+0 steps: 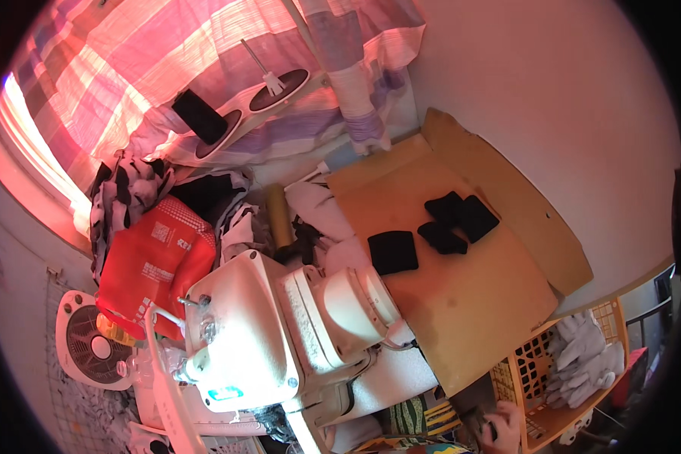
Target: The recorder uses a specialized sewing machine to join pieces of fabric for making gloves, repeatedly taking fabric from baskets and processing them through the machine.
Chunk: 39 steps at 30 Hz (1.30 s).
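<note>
My right hand (503, 426) is low in the view, beside the orange basket, its fingers curled in. Something dark shows between the fingers, too small and hidden to name. My left hand is not visible. A white sewing machine (242, 333) with a bright lamp stands left of centre. To its right lies a brown cardboard sheet (461, 318). On the cardboard are several black fabric pieces: one (393, 252) lies apart near the left edge, and the others (461, 219) overlap in a loose group. Patterned cloth (424, 416) shows at the bottom, left of my right hand.
An orange plastic basket (533, 435) holds pale grey fabric pieces (583, 356). A red bag (155, 261) and heaped cloth sit behind the machine, with a fan (98, 344) at left. A black thread cone (199, 116) stands on a holder before the checked curtain (151, 60).
</note>
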Motion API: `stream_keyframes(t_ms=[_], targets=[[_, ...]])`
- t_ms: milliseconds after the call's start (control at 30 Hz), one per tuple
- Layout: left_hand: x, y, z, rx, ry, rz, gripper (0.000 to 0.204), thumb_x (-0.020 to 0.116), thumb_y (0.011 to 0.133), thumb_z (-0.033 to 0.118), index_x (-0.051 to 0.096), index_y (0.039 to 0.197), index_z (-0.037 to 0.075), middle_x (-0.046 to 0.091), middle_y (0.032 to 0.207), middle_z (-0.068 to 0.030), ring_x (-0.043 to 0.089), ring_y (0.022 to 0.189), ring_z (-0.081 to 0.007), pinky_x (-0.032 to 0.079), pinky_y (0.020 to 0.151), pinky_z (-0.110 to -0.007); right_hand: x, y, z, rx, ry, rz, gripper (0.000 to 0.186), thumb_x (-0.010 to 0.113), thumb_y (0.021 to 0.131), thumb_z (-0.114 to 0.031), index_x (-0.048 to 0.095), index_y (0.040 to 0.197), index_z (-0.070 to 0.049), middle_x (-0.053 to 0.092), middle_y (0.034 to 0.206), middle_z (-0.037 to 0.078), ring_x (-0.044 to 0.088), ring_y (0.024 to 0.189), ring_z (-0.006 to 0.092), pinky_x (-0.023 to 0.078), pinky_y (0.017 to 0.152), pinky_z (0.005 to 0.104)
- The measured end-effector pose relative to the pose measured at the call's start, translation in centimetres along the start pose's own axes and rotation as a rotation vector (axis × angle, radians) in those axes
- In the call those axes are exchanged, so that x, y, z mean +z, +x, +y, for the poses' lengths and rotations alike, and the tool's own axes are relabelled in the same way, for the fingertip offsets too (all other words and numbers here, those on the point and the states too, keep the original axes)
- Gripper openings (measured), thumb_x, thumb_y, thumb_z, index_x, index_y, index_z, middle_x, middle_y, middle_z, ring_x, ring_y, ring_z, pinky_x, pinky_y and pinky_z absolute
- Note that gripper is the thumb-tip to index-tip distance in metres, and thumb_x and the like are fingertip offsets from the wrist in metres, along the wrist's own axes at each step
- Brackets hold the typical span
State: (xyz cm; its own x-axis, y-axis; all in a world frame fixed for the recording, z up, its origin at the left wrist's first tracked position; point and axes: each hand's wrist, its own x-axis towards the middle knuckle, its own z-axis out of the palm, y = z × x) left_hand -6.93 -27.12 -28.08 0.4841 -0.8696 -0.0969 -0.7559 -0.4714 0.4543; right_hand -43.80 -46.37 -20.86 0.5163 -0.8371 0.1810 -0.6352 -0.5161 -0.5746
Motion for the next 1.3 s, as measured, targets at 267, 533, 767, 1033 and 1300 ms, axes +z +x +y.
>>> stream_keyframes(t_ms=[267, 533, 767, 1033, 1300], targets=[[1.8, -0.6, -2.0, 0.054, 0.117, 0.010, 0.033, 0.054, 0.084, 0.026, 0.064, 0.107, 0.006, 0.062, 0.102, -0.0215, 0.058, 0.093, -0.0418, 0.044, 0.081, -0.049, -5.3, 22.5, -5.0, -0.301, 0.172, 0.344, 0.023, 0.065, 0.072, 0.005, 0.067, 0.093, -0.004, 0.059, 0.096, 0.012, 0.059, 0.083, 0.0290, 0.049, 0.072, 0.0368], [1.0, 2.0, 1.7, 0.137, 0.108, 0.118, 0.026, 0.053, 0.083, 0.025, 0.071, 0.093, 0.010, 0.067, 0.091, -0.0185, 0.061, 0.084, -0.0429, 0.047, 0.075, -0.050, 4.8, 36.0, -7.3, -0.751, 0.059, -0.038, 0.035, 0.072, 0.071, -0.020, 0.066, 0.102, -0.005, 0.054, 0.122, 0.015, 0.046, 0.120, 0.0321, 0.038, 0.098, 0.0451], [1.7, 1.4, -0.1, 0.132, 0.154, 0.123, 0.025, 0.055, 0.081, 0.026, 0.071, 0.094, 0.013, 0.067, 0.096, -0.0167, 0.061, 0.088, -0.0415, 0.046, 0.079, -0.050, 8.5, 38.3, -7.7, -0.559, 0.247, 0.032, 0.017, 0.068, 0.077, -0.021, 0.067, 0.085, -0.007, 0.063, 0.098, 0.007, 0.054, 0.109, 0.0246, 0.038, 0.095, 0.0402], [0.5, 1.7, 0.7, 0.117, 0.027, 0.029, 0.035, 0.057, 0.079, 0.025, 0.064, 0.109, 0.008, 0.060, 0.113, -0.0219, 0.054, 0.105, -0.0444, 0.039, 0.092, -0.052, 2.9, 40.1, -8.9, 0.097, 1.689, -0.452, 0.031, 0.053, 0.095, -0.018, 0.056, 0.122, -0.003, 0.062, 0.114, 0.005, 0.058, 0.104, 0.0135, 0.044, 0.094, 0.0307], [1.3, 0.8, 0.6, 0.071, 0.104, 0.045, 0.047, 0.057, 0.079, 0.030, 0.059, 0.119, 0.005, 0.053, 0.124, -0.0254, 0.045, 0.117, -0.0469, 0.029, 0.101, -0.057, -0.8, 37.9, -7.8, 0.120, 1.881, -0.443, 0.040, 0.047, 0.098, -0.030, 0.048, 0.131, -0.007, 0.059, 0.123, 0.006, 0.056, 0.114, 0.0168, 0.045, 0.095, 0.0363]])
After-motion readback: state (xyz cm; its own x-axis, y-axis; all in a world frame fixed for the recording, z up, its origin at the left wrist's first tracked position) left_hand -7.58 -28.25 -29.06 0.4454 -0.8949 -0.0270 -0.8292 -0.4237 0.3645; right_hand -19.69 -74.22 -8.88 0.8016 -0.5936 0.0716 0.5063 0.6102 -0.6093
